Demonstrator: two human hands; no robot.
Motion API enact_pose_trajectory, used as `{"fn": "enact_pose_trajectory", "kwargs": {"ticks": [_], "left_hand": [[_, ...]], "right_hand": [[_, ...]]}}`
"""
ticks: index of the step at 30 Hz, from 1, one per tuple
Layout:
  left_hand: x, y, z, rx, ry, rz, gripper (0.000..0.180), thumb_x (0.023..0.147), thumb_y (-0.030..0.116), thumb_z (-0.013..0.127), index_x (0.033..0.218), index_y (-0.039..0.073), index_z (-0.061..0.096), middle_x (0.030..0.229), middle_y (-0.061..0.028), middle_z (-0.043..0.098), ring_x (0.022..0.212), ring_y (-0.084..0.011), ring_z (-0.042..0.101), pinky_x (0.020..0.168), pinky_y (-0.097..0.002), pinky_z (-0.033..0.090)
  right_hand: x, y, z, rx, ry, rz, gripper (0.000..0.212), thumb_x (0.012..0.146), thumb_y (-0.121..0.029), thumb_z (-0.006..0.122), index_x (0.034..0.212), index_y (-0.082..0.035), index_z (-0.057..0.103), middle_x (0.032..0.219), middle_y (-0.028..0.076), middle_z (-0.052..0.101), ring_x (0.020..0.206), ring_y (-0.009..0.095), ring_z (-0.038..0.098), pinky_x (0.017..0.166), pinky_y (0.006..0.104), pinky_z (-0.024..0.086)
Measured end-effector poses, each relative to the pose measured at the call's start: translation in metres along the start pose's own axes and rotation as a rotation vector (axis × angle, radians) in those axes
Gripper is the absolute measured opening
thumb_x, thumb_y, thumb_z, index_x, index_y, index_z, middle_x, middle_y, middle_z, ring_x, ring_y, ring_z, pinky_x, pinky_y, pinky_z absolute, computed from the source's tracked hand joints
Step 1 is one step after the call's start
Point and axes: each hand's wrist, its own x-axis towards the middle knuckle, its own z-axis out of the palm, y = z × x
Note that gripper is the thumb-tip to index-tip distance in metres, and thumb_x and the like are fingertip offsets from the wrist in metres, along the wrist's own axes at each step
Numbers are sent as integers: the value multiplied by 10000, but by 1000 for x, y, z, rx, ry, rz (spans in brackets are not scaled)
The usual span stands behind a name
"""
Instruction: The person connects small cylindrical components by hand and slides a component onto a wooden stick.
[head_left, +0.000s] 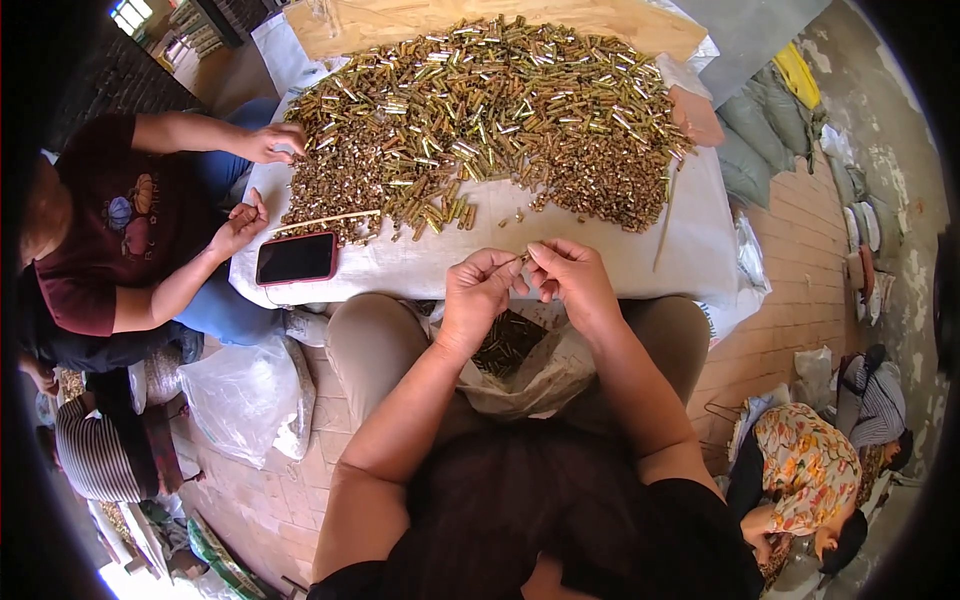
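In front of my chest, just off the near table edge, my left hand (pixel 478 292) and my right hand (pixel 572 283) meet fingertip to fingertip. Both are pinched on a small brass-coloured metal piece (pixel 524 257), mostly covered by the fingers. Beyond them, a wide heap of slim brass-coloured metal tubes (pixel 480 90) spreads over the table. Smaller, shorter brass-coloured pieces (pixel 605 190) lie in piles at its near left and right. Between my knees is an open pale sack (pixel 545 375), with many dark slender metal pieces (pixel 508 345) inside.
A phone in a red case (pixel 297 258) and a thin stick (pixel 325 220) lie on the white-covered table (pixel 420 265). At the left, a co-worker (pixel 120 225) reaches to the heap. Plastic bags (pixel 245 395) stand on the brick floor; other people crouch at lower left and right.
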Motion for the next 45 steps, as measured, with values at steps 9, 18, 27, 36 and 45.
{"fn": "enact_pose_trajectory", "kwargs": {"ticks": [9, 18, 27, 36, 45], "left_hand": [[-9, 4, 2, -8, -78, -34, 95, 876, 97, 571, 883, 10, 607, 650, -42, 602, 427, -21, 341, 385, -174, 256], [-11, 2, 0, -13, -125, -43, 86, 872, 93, 569, 871, 14, 606, 647, -52, 603, 419, -23, 329, 378, -176, 236], [-10, 1, -2, -140, -164, -116, 80, 869, 83, 569, 873, 12, 604, 647, -64, 607, 414, -27, 334, 372, -180, 226], [-12, 2, -3, -228, -181, -154, 96, 870, 98, 571, 873, 7, 599, 647, -85, 599, 389, -30, 308, 358, -182, 191], [-13, 5, -5, -348, -233, -166, 105, 877, 110, 567, 881, 9, 597, 646, -95, 595, 376, -30, 302, 351, -178, 185]], "right_hand": [[-6, -15, -12, -281, -88, -54, 200, 841, -176, 627, 721, -19, 590, 563, 5, 533, 449, 57, 455, 402, 201, 356], [-14, -22, -13, -444, -122, -72, 157, 843, -150, 615, 773, -10, 602, 574, 3, 533, 470, 53, 464, 408, 203, 366], [-12, -20, -18, -342, -178, 8, 149, 857, -147, 599, 789, -15, 599, 585, -10, 528, 485, 45, 460, 426, 190, 360], [-15, -28, -16, -462, -190, -50, 164, 839, -160, 628, 779, -11, 594, 592, -6, 536, 493, 44, 471, 417, 204, 371], [-19, -23, -15, -102, -230, 42, 178, 852, -178, 609, 758, -29, 579, 614, 3, 545, 486, 65, 476, 437, 198, 369]]}}
